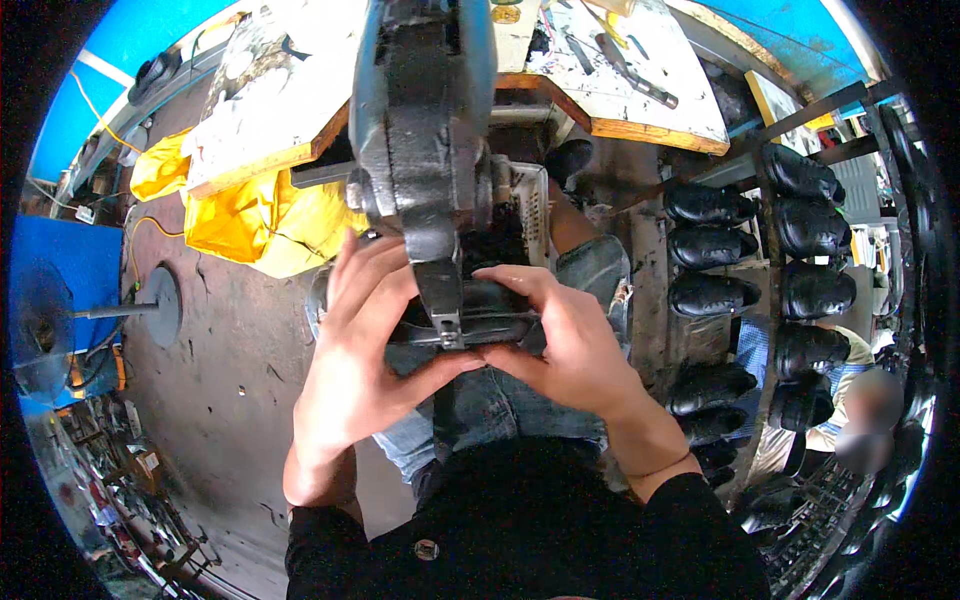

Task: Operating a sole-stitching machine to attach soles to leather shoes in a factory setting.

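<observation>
A black shoe [497, 308] sits under the narrow nose of a dark, worn machine head [415, 150], which looks like a shoe-stitching machine. From the left, my left hand [362, 345] curls around the shoe, its fingers going behind the machine's nose. My right hand [568, 345] grips the opposite side, with fingers over the top and thumb along the near edge. Both thumbs almost meet just below the nose tip. The machine and my hands hide much of the shoe.
Black shoes [712, 246] stand in rows on a rack at the right, with a person [850, 400] beyond it. A white worktable [650, 70] holds tools, including a hammer [635, 70]. Yellow cloth [240, 220] hangs at left, near a fan stand [162, 306]. A white basket [535, 205] sits behind the machine.
</observation>
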A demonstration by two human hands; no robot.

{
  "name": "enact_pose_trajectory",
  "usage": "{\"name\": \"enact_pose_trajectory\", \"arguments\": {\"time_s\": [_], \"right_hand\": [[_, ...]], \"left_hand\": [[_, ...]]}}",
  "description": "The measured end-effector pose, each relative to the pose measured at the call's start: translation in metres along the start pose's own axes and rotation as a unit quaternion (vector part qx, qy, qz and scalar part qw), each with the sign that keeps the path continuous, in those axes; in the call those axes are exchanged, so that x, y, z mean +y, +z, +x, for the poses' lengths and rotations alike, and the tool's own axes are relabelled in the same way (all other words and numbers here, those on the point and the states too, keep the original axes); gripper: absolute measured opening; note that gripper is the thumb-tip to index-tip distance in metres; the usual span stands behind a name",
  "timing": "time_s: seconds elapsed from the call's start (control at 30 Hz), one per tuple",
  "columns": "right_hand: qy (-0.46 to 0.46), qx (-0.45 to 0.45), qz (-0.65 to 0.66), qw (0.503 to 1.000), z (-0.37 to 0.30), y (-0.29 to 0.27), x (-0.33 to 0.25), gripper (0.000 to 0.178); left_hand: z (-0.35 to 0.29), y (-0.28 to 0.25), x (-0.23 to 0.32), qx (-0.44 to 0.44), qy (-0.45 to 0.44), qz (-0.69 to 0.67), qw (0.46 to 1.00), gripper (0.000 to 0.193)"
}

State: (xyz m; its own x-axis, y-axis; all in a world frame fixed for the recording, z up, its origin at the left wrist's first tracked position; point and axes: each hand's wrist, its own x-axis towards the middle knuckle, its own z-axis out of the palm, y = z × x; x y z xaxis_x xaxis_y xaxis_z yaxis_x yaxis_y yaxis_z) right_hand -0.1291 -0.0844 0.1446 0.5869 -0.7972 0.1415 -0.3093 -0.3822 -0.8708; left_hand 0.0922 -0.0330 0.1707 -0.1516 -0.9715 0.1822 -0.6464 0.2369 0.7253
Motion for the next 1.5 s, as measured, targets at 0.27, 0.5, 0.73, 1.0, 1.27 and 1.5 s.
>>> {"name": "enact_pose_trajectory", "arguments": {"time_s": [0.27, 0.5, 0.73, 1.0, 1.27, 1.5], "right_hand": [[-0.105, -0.02, -0.048, 0.993, 0.006, -0.008, 0.005, 0.066], [-0.021, 0.001, 0.074, 0.997, -0.045, 0.032, 0.134, 0.116], [0.094, -0.033, 0.319, 0.943, -0.074, 0.023, 0.191, 0.127], [0.049, 0.055, 0.125, 0.989, -0.071, -0.078, 0.162, 0.109], [0.001, 0.126, -0.022, 0.992, -0.043, -0.124, 0.083, 0.115], [-0.068, 0.128, -0.044, 0.988, -0.033, -0.111, 0.036, 0.128]], "left_hand": [[-0.012, 0.027, -0.028, 0.035, -0.085, -0.344, 0.934, 0.055], [-0.028, 0.066, -0.04, 0.127, -0.076, -0.54, 0.829, 0.065], [-0.029, 0.099, -0.048, 0.16, -0.047, -0.625, 0.763, 0.072], [-0.038, 0.102, -0.041, 0.165, -0.091, -0.665, 0.723, 0.079], [-0.06, 0.099, -0.051, 0.173, -0.185, -0.733, 0.631, 0.085], [-0.082, 0.109, -0.075, 0.209, -0.222, -0.81, 0.501, 0.07]]}}
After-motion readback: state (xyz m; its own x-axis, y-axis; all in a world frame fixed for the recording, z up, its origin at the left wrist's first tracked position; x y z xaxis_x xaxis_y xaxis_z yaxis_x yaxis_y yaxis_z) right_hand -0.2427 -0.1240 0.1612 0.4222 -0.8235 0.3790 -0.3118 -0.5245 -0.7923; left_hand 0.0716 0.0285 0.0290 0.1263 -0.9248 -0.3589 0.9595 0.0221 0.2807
